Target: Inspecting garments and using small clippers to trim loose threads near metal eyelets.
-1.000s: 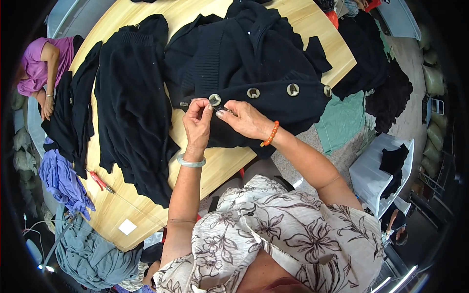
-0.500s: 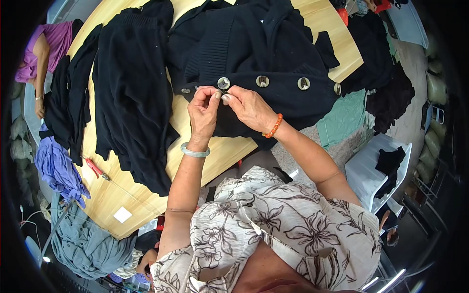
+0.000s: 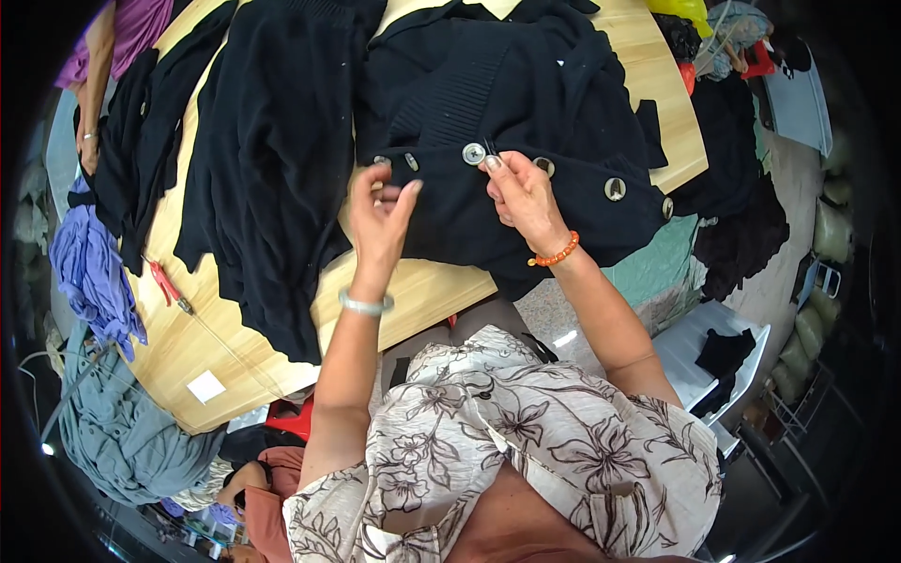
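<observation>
A black knitted cardigan (image 3: 507, 84) lies across the wooden table, its button band running along the near side. Large round buttons sit on the band; a pale one (image 3: 473, 153) with dark cross-shaped stitching is at the fingertips of my right hand (image 3: 527, 199). Thumb and forefinger there are pinched at that button's right edge, and a thin dark bit pokes up beside them, too small to name. My left hand (image 3: 380, 220) is apart from it, thumb spread and fingers loosely curled, holding nothing visible, over the band near two smaller-looking buttons (image 3: 412, 161).
Another black knit garment (image 3: 267, 159) covers the table to the left. Red-handled tool (image 3: 169, 286) and a white paper square (image 3: 206, 387) lie at the table's left side. A person's arm (image 3: 94, 84) is at far left; blue-grey cloth (image 3: 131, 422) hangs lower left.
My hands were together at the pale button; now the left has drawn away to the left and opened, while the right stays pinched beside the button. The whole view has shifted.
</observation>
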{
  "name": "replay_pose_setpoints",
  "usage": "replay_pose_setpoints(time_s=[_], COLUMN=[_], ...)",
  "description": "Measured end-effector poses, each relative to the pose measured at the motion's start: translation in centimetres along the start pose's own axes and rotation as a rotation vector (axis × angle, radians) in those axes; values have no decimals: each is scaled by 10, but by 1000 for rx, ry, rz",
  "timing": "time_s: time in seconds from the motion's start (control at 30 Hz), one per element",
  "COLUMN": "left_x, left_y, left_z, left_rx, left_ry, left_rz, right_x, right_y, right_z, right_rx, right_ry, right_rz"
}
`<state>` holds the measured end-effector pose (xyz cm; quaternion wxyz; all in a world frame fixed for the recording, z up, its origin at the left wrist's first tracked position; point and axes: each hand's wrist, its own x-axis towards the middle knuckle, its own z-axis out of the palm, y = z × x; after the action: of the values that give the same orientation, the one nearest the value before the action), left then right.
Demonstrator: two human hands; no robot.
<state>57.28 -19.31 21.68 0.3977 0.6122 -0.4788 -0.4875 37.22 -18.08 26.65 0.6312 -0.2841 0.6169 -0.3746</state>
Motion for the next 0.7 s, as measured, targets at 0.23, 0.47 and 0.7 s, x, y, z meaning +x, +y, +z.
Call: replay_pose_setpoints(time_s=[0.23, 0.47, 0.7], left_x=[33, 25, 16], left_y=[-36, -36, -19], left_z=[22, 18, 26], left_rx=[-347, -392, -325], left_ry=[-128, -155, -110], left_rz=[-113, -68, -104], right_x=[5, 13, 17], right_y=[1, 0, 2], right_z=[17, 13, 6], right_rx=[-612, -856, -873], right_ry=[268, 218, 213], right_rz=[-800, -619, -594])
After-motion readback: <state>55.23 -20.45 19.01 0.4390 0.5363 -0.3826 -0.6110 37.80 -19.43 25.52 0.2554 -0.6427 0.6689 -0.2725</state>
